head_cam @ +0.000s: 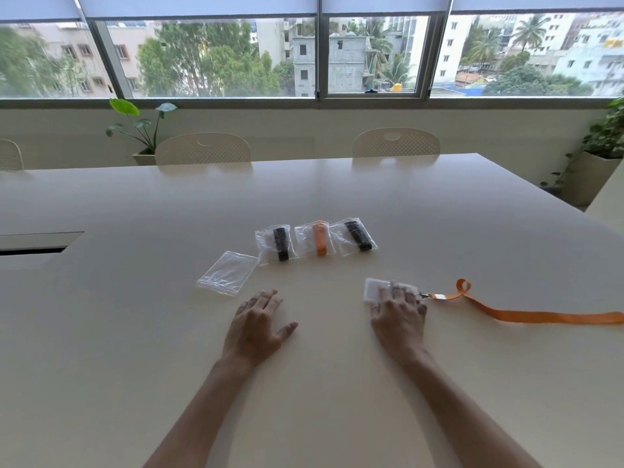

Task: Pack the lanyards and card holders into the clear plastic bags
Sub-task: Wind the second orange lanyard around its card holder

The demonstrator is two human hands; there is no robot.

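Note:
An orange lanyard [526,314] lies stretched to the right on the white table [135,332], clipped to a clear card holder [374,288]. My right hand [400,315] rests flat on the card holder, fingers spread over its near half. My left hand [258,324] lies flat and open on bare table, holding nothing. An empty clear plastic bag [227,272] lies just beyond my left hand. Farther back sit three filled bags in a row: one with a black lanyard [277,244], one with an orange lanyard [315,239], one with a black lanyard [354,236].
Two white chairs [202,148] [395,142] stand at the table's far edge below the windows. A cable slot [33,246] is recessed in the table at the left. Potted plants [141,130] [604,140] stand by the wall.

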